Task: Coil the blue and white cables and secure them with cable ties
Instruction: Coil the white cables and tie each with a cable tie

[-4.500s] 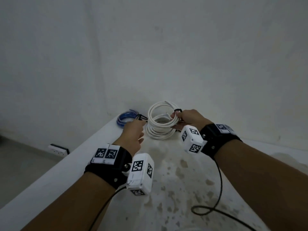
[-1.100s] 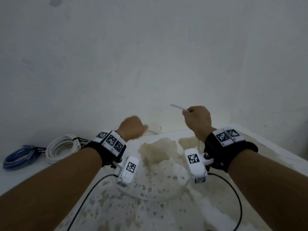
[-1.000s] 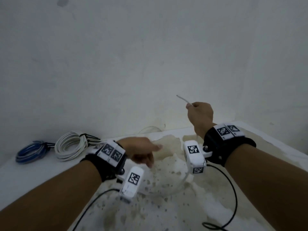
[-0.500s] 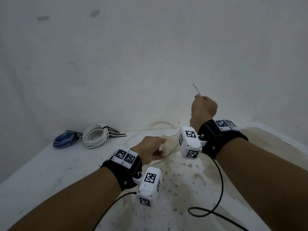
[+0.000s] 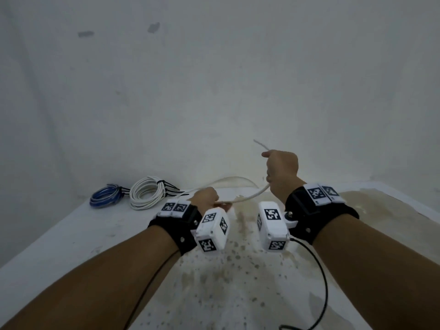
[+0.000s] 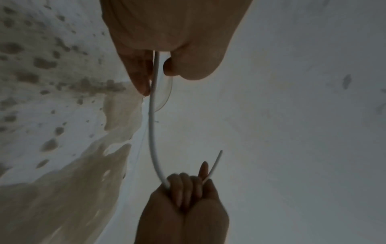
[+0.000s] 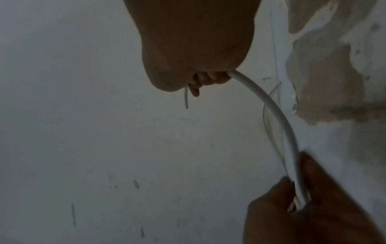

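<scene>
Loose white cable (image 5: pixel 252 196): right hand (image 5: pixel 282 171) clenches its end, raised; left hand (image 5: pixel 206 198) pinches farther along, forming a first loop. Tied blue coil (image 5: pixel 106 198) and white coil (image 5: pixel 147 195) sit aside on bench (image 5: pixel 71 234).

Table (image 5: pixel 59 236): white top, brown stains and specks.
Wall (image 5: pixel 214 79): grey-white, a few dark marks.

Head view: high, looking forward and down over both forearms toward the wall (image 5: pixel 214 79). Wrist views: close, dim, perhaps tilted, sharing the white cable (image 6: pixel 152 130) between hands.
</scene>
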A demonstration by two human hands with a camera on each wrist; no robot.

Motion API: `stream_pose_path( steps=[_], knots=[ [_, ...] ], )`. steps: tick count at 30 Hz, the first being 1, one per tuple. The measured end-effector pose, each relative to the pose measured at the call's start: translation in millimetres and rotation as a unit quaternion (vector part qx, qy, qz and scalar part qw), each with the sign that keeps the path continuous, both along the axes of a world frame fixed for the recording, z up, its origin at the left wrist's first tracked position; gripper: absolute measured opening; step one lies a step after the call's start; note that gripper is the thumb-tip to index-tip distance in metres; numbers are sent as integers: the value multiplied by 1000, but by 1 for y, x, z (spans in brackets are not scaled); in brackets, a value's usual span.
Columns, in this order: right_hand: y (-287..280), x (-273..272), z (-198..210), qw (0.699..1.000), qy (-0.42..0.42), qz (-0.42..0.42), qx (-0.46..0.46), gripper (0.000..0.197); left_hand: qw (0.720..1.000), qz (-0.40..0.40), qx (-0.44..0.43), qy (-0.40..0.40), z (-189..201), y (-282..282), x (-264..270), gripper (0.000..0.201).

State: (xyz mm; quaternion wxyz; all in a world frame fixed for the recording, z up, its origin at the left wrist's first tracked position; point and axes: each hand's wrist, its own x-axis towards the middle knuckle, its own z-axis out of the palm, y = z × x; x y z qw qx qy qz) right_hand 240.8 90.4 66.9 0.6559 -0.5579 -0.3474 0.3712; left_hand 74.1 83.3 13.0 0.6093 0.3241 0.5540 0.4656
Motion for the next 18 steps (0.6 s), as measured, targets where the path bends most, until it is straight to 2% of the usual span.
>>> stream_pose_path(
  steps=[2,4,6,7,9,10,12,13,15,18],
  knots=[
    [-4,14,-3,997,-64,24,-27,25,992,37,55,105,2,6,-5,33],
    [-10,29,-7,989,-127,44,-57,25,956,15,91,277,0,8,-9,36],
    [-13,43,-12,975,-187,72,-94,25,933,-30,109,343,-8,12,-16,28],
    [-14,50,-16,967,-213,87,-110,24,900,-63,117,414,-12,13,-15,30],
    [-11,57,-25,952,-259,102,-130,26,804,-165,134,555,-17,10,-13,31],
    [-8,58,-31,949,-272,98,-128,26,784,-194,132,576,-20,4,-12,33],
    [-4,51,-40,959,-256,84,-87,27,835,-209,133,491,-15,8,-11,32],
    [-1,45,-45,967,-234,87,-55,32,858,-156,170,459,-11,11,-12,30],
    [3,29,-52,977,-171,125,15,35,828,-88,260,490,1,17,-18,31],
    [4,0,-54,972,-106,184,96,29,781,-59,341,520,24,20,-29,31]
  ],
)
